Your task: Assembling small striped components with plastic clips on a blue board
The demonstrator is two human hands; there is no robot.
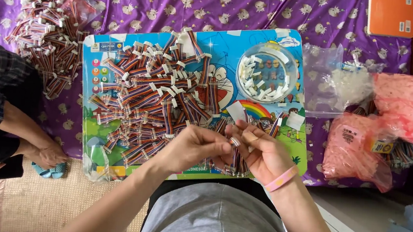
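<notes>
My left hand [194, 146] and my right hand [262, 151] meet over the near edge of a colourful cartoon board [293, 48]. Between their fingertips they pinch a short multicoloured ribbon cable with a white connector [235, 141]. A large heap of the same ribbon cables [153, 93] covers the middle of the board. A round clear dish of small white connectors [266, 78] stands at the board's far right. A pink band circles my right wrist.
A second heap of cables [48, 30] lies at the far left on the purple patterned cloth [187, 0]. Pink plastic bags [409, 108] and a clear bag [341, 81] sit to the right. Another person's arm and hand [37, 145] rest at left. An orange book [391, 15] lies far right.
</notes>
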